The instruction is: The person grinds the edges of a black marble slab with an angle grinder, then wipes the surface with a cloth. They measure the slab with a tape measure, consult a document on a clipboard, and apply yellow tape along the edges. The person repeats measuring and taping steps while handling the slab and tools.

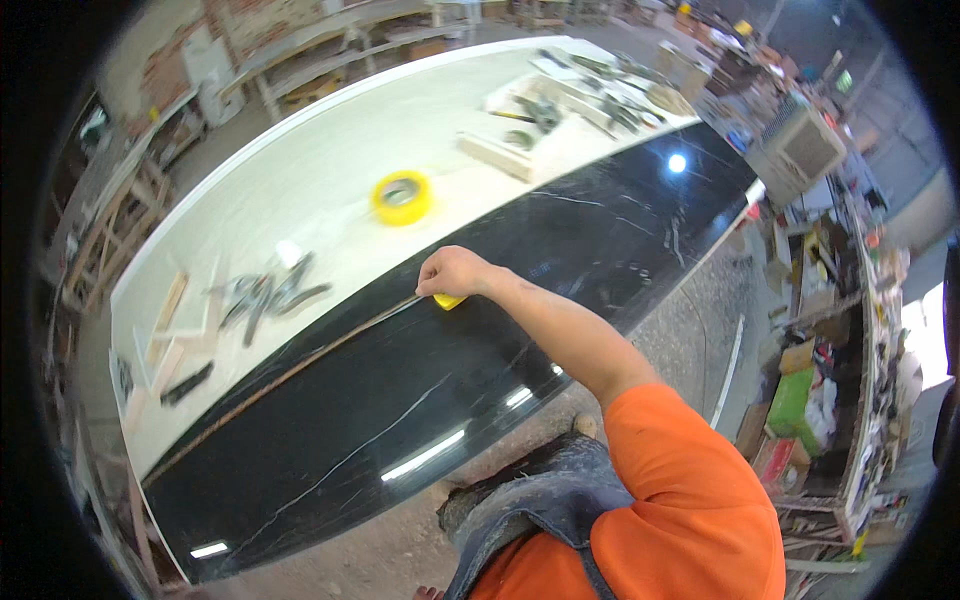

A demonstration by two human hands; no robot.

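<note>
My right hand (pixel 455 271) reaches forward to the seam where a black stone slab (pixel 420 370) meets a white slab (pixel 330 180). Its fingers are closed on a small yellow flat tool (pixel 448 300), pressed against the seam line. A thin brownish strip (pixel 300 360) runs along the seam to the left of the hand. My forearm and orange sleeve (pixel 680 480) come in from the lower right. My left hand is out of sight.
A yellow tape roll (pixel 402 197) lies on the white slab behind the hand. Grey metal clamps (pixel 268 295) and wooden blocks (pixel 170 315) lie to the left. More tools and blocks (pixel 560 105) sit at the far end. Cluttered shelves (pixel 830 330) stand at the right.
</note>
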